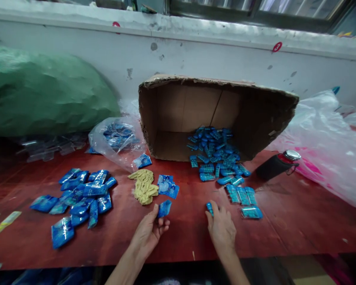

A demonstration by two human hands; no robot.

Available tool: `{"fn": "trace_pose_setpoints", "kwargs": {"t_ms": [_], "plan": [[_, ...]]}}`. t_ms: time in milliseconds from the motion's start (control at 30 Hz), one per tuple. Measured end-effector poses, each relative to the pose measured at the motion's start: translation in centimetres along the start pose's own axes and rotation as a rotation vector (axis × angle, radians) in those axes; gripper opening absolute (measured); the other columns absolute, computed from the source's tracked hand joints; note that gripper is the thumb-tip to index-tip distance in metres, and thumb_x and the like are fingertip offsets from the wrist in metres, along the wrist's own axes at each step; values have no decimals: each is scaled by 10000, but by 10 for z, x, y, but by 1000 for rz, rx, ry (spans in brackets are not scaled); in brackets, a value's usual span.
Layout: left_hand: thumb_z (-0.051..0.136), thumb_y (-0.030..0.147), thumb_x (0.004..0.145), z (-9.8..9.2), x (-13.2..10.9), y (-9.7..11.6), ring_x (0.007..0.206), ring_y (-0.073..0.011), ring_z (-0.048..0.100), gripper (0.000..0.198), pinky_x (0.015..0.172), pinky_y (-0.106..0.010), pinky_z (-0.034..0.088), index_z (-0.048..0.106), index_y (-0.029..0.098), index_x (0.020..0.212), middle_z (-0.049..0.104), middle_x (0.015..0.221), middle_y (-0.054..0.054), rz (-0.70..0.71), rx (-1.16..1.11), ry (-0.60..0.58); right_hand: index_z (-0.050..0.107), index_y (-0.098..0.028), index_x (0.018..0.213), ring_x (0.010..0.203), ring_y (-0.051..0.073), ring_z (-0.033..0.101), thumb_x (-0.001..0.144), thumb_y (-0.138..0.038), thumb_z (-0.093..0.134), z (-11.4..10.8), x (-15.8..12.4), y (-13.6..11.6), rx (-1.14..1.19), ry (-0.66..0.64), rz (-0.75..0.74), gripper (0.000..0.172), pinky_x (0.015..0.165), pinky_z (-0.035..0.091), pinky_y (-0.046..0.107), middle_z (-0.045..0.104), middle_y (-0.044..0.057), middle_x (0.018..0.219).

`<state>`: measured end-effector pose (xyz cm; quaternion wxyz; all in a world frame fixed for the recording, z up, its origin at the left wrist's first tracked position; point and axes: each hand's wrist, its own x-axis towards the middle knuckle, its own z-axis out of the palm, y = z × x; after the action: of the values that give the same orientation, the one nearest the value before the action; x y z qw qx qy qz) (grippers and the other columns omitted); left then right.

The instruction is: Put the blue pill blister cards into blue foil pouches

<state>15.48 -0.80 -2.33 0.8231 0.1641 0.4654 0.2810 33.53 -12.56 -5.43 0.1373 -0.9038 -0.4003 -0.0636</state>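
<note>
My left hand (pixel 151 229) pinches a small blue printed packet (pixel 164 208) between thumb and fingers, above the front of the table. To its right, my right hand (pixel 221 225) is closed on a small blue-green piece (pixel 209 207) in clear wrap, mostly covered by the fingers. Similar wrapped blue-green pieces (pixel 243 195) lie just right of that hand. More of them form a pile (pixel 216 148) that spills out of a cardboard box (pixel 178 142) lying on its side. Flat blue packets (pixel 167 186) rest beyond my left hand, beside a crumpled yellowish cloth (pixel 144 186).
Filled blue packets (pixel 83 194) are heaped at the left. Behind them stand a clear bag (pixel 115 138) of blue packets and a big green sack (pixel 47 95). A dark bottle (pixel 274 164) and white plastic bags (pixel 332 146) are on the right. A yellow-handled cutter (pixel 6 223) lies far left.
</note>
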Motion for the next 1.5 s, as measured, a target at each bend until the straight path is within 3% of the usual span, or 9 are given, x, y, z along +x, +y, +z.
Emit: {"fn": "trace_pose_setpoints", "kwargs": {"t_ms": [267, 333, 500, 633, 867, 1000, 1167, 1300, 1500], "plan": [[664, 364, 636, -10, 7, -4, 468, -137, 598, 258, 452, -216, 487, 529, 152, 578, 504, 373, 37, 47, 65, -33, 410, -209, 1198, 924, 203, 561, 730, -271, 578, -11, 0, -54, 1115, -261, 50, 502, 801, 451, 313, 567, 68, 1069], [667, 376, 629, -13, 7, -3, 479, -138, 601, 268, 464, -219, 486, 529, 149, 595, 510, 381, 36, 72, 94, -34, 443, -219, 1171, 976, 212, 528, 754, -229, 540, -13, 3, -57, 1039, -222, -49, 428, 844, 421, 335, 547, 70, 1104], [678, 383, 609, -18, 6, -1, 482, -129, 593, 288, 477, -215, 476, 519, 144, 593, 532, 401, 29, 119, 158, -21, 482, -232, 1175, 938, 267, 502, 762, -188, 516, -10, 13, -48, 359, -187, -228, 417, 768, 397, 390, 568, 97, 1032], [678, 401, 599, -21, 6, 1, 476, -131, 588, 305, 476, -217, 466, 522, 140, 579, 531, 392, 25, 118, 191, -26, 462, -254, 1200, 900, 264, 514, 742, -234, 560, -16, 26, -43, 208, -259, -279, 468, 724, 378, 356, 577, 88, 1008], [685, 410, 585, -19, 3, 3, 470, -132, 582, 315, 489, -229, 460, 524, 139, 569, 537, 394, 20, 146, 182, -42, 590, -208, 771, 718, 189, 553, 619, -169, 628, -18, 53, -50, 694, -449, -166, 162, 674, 409, 311, 566, -7, 709], [684, 409, 585, -19, 1, 2, 476, -132, 578, 313, 501, -236, 462, 522, 141, 582, 536, 401, 25, 186, 153, -32, 466, -195, 912, 557, 135, 557, 799, -337, 410, -20, 47, -56, 950, -490, -12, 190, 446, 455, 247, 545, -15, 705], [670, 403, 600, -17, 3, 0, 436, -107, 534, 302, 481, -225, 439, 549, 127, 598, 527, 402, 26, 229, 168, -21, 435, -195, 949, 516, 115, 571, 739, -356, 548, -32, 25, -71, 1574, -648, 261, 287, 361, 480, 208, 564, -19, 709], [674, 405, 587, -17, 4, -1, 419, -89, 498, 303, 475, -218, 423, 560, 126, 566, 524, 411, 26, 286, 193, -10, 437, -212, 1067, 496, 115, 584, 684, -335, 629, -34, 16, -78, 1692, -616, 398, 446, 344, 495, 204, 566, -28, 705], [635, 436, 621, -24, 7, -4, 452, -92, 498, 317, 501, -209, 414, 571, 135, 544, 535, 430, 15, 394, 276, 6, 445, -218, 972, 562, 133, 626, 672, -354, 647, -32, 7, -78, 1767, -602, 463, 387, 357, 500, 200, 577, -12, 803]]}}
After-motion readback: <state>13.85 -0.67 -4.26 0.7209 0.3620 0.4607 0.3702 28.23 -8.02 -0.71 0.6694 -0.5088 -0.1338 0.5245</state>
